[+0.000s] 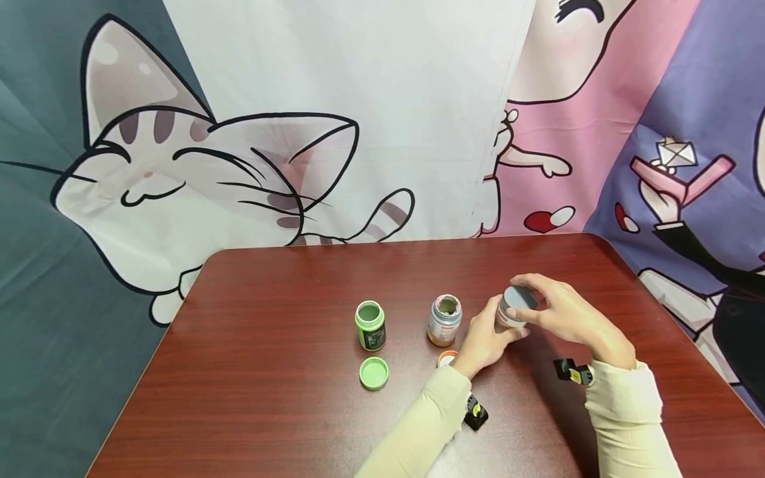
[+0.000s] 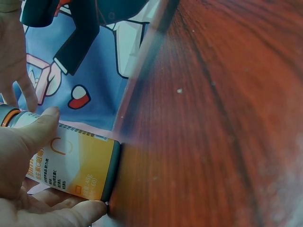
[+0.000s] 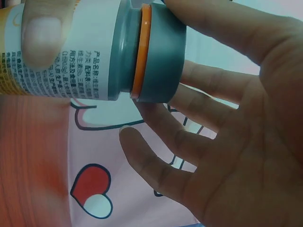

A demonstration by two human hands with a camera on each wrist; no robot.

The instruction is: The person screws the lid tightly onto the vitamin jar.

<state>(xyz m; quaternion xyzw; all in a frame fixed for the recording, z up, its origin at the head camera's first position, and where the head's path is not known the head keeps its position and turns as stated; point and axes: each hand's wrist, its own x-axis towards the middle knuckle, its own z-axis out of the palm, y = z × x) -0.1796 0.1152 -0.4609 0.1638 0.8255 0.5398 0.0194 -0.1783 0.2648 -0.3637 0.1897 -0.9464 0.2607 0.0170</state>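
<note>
My left hand (image 1: 485,340) grips the body of a pill bottle (image 2: 83,158) with a white and orange label, fingers and thumb on opposite sides. It stands upright, its base at the table surface in the left wrist view. A grey screw cap (image 3: 166,52) with an orange ring beneath it sits on the bottle. Around that cap my right hand (image 1: 568,315) has its thumb on one side and fingers on the other; its little finger hangs free in the right wrist view. An uncapped grey bottle (image 1: 445,324) stands just left of my left hand.
Farther left stands an uncapped green jar (image 1: 371,326), with a green lid (image 1: 374,373) lying in front of it. An orange-rimmed lid (image 1: 445,359) lies partly hidden by my left hand. A printed cloth (image 1: 370,79) hangs behind the brown table (image 1: 269,372).
</note>
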